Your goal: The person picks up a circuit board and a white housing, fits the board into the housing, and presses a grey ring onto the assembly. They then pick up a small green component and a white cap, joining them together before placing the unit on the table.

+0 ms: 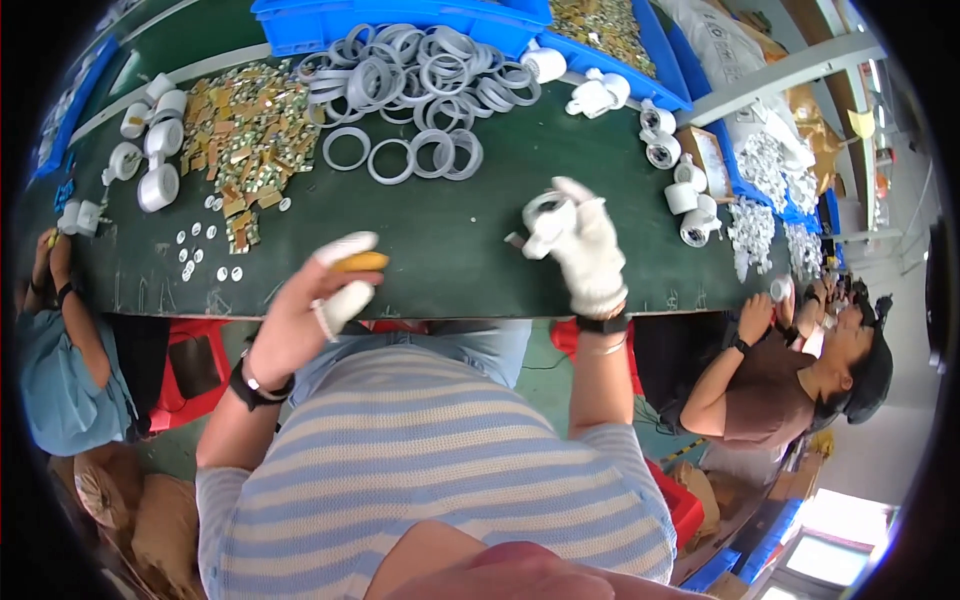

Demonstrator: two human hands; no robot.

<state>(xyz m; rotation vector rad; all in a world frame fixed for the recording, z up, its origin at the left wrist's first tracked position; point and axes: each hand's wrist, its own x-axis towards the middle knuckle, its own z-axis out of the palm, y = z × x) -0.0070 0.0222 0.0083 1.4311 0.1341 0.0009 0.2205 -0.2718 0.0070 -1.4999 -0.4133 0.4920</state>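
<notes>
My left hand (300, 305) hovers over the table's near edge, left of centre. White covers wrap its thumb and one finger. A yellow-orange piece (360, 262) lies between them, apparently a cover on another finger, and the fingertips are spread. My right hand (588, 250), in a white knit glove, grips a white round housing (545, 222) with a dark opening and a short stem pointing down-left. Beyond both hands is a heap of grey-white rings (400, 75), with several loose rings in front. To its left spreads a pile of small tan and green board pieces (245, 130).
White housings (158, 187) stand left of the boards, and others (695, 225) on the right. Small white discs (196, 253) lie front left. Blue bins (400, 20) line the back. Clear plastic parts (750, 235) fill the far right. Co-workers (760, 390) sit at both sides.
</notes>
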